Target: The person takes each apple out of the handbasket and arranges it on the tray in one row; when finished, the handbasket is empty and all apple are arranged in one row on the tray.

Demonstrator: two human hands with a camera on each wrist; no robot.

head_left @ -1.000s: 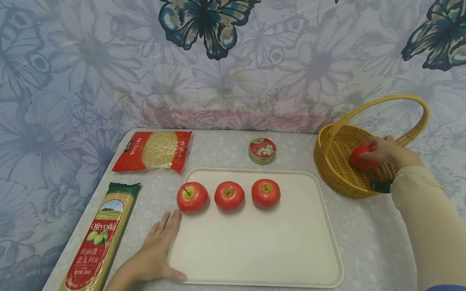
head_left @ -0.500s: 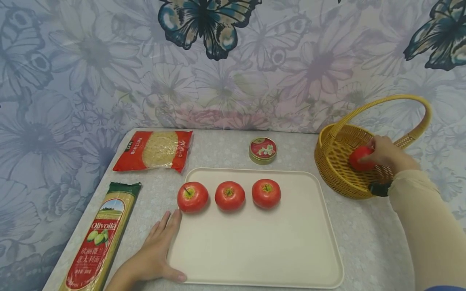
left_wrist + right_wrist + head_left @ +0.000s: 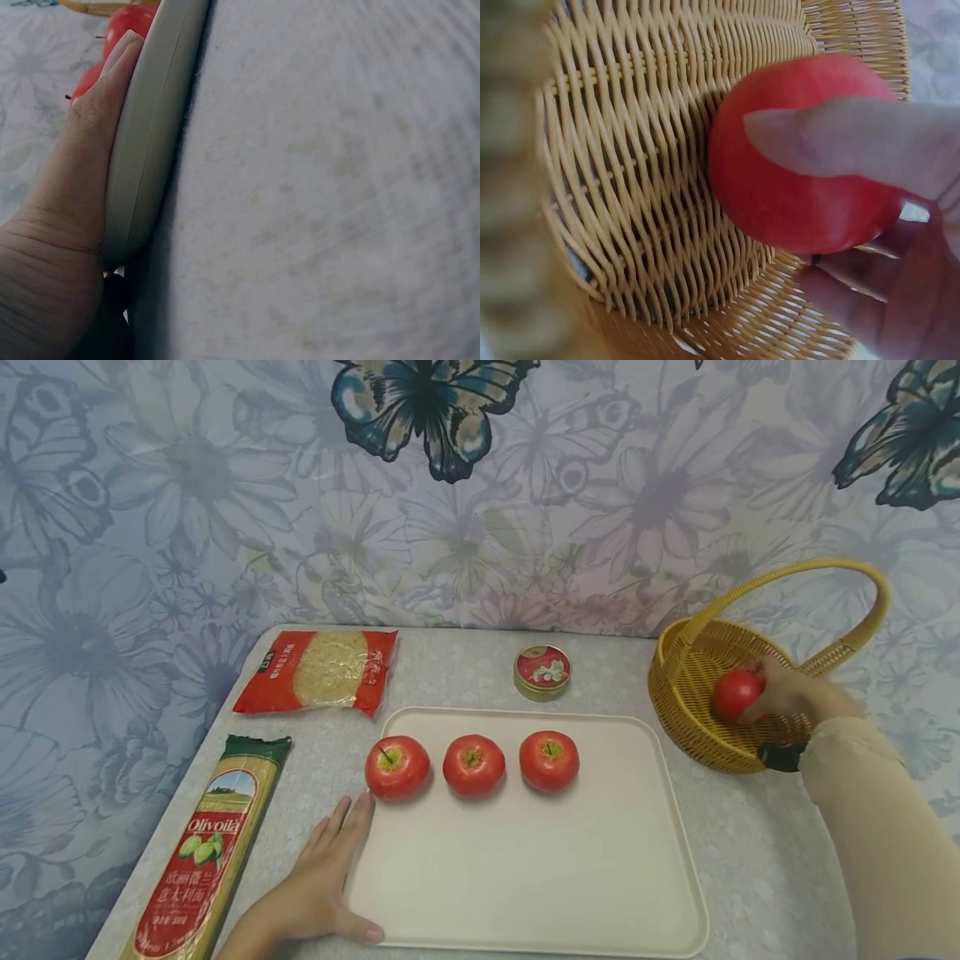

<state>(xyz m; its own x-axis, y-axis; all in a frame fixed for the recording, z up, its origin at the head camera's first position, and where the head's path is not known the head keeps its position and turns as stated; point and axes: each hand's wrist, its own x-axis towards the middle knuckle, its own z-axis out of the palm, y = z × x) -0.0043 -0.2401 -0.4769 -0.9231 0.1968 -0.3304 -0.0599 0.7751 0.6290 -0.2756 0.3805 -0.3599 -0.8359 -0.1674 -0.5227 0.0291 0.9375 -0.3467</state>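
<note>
Inside the yellow wicker basket [image 3: 693,727], my right hand [image 3: 795,695] grips a red apple [image 3: 737,695]. The right wrist view shows the thumb [image 3: 810,142] lying across that apple, with fingers curled beneath it, close over the woven bottom. Three more red apples, a left one [image 3: 397,767], a middle one [image 3: 474,765] and a right one [image 3: 549,762], sit in a row along the far part of a cream tray [image 3: 525,877]. My left hand [image 3: 318,881] rests against the tray's left edge, fingers straight and spread, thumb at the near left corner.
A red bag of pasta [image 3: 322,671] lies at the back left. Below it is a long Olivoilà spaghetti packet [image 3: 202,852]. A small round tin [image 3: 542,672] stands behind the tray. The basket's tall handle [image 3: 825,564] arches over its opening, against the patterned wall cloth.
In the basket, the apple in my right hand has shifted slightly left, and more of it shows. My left hand, the tray and the three apples on it stay in place.
</note>
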